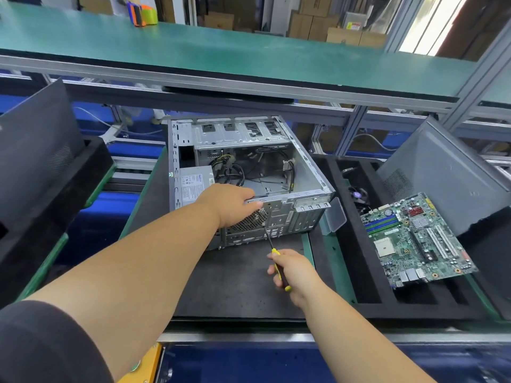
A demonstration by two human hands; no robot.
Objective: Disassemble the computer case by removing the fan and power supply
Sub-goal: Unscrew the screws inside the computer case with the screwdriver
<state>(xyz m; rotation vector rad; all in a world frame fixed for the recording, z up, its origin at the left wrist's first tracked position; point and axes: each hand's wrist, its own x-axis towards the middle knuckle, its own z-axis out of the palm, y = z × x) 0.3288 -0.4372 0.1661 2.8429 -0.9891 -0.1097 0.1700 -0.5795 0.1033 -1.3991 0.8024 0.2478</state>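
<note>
2 hands busy: left hand (231, 205) grips computer case (301, 172) rear rim; right hand (294, 269) clutches screwdriver (272, 246), tip at fan grille (250, 221) screw. We keep shaft square, press firmly. Power supply (195, 183) inside.

The computer case (249, 175) lies open on the table (235, 286), with the power supply (195, 183) inside at its left. To its right a motherboard (417, 241) rests on a tray (370, 272); behind it sits what may be a fan (358, 195).
</note>
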